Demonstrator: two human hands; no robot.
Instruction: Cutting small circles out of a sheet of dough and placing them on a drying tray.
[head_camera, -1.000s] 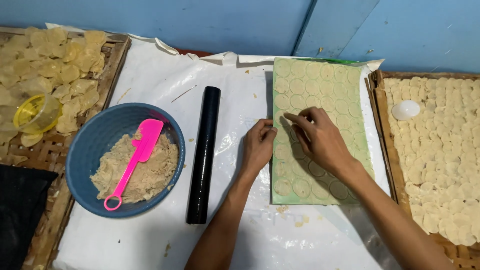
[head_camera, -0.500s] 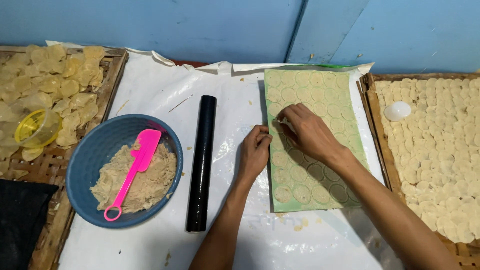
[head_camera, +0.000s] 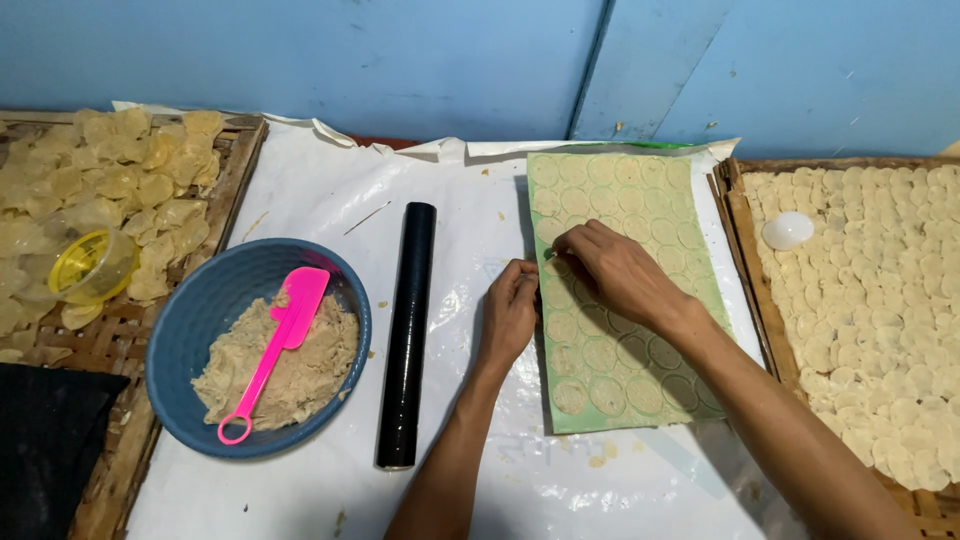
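Observation:
A green sheet (head_camera: 690, 255) covered with a thin layer of dough cut into many round discs lies on white plastic. My right hand (head_camera: 615, 272) rests on the sheet's left part, fingertips pinching at the dough near its left edge. My left hand (head_camera: 510, 315) sits just off that left edge, fingers curled against the edge of the sheet. Whether either hand has a piece of dough in it cannot be made out.
A black rolling pin (head_camera: 407, 330) lies left of my left hand. A blue bowl (head_camera: 190, 310) of dough holds a pink spatula (head_camera: 272, 350). Woven trays of round discs stand at the right (head_camera: 740, 250) and left (head_camera: 235, 185); a yellow cup (head_camera: 92, 266) and a white round cutter (head_camera: 787, 230) rest on them.
The view has shifted a little. My right hand has slid left and down along the sheet toward its left edge; my left hand has stayed beside that edge.

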